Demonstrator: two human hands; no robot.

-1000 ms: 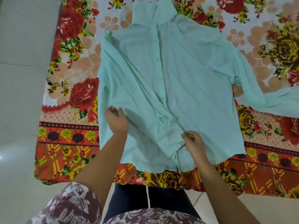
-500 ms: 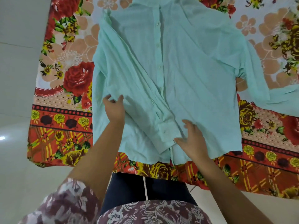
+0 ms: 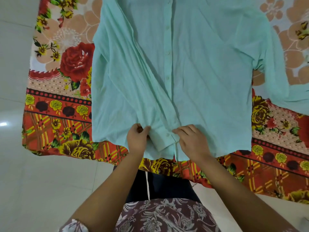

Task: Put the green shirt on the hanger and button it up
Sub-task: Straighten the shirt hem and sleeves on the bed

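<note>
The pale green shirt (image 3: 200,67) lies spread front side up on a flowered sheet, its button placket running down the middle with several buttons closed. One sleeve is folded diagonally across the front, and its cuff (image 3: 164,139) sits near the hem. My left hand (image 3: 138,139) pinches the fabric at the cuff's left side. My right hand (image 3: 190,139) pinches the cuff's right edge by the placket. The collar is cut off by the top of the view. No hanger is visible.
The red, orange and yellow flowered sheet (image 3: 58,104) covers the floor under the shirt. White floor tiles (image 3: 15,64) lie to the left and near me. The shirt's other sleeve (image 3: 284,91) trails off to the right.
My left hand has moved from the folded sleeve's upper part down and right to the cuff. My right hand has shifted a little onto the cuff's right edge. The view has moved closer.
</note>
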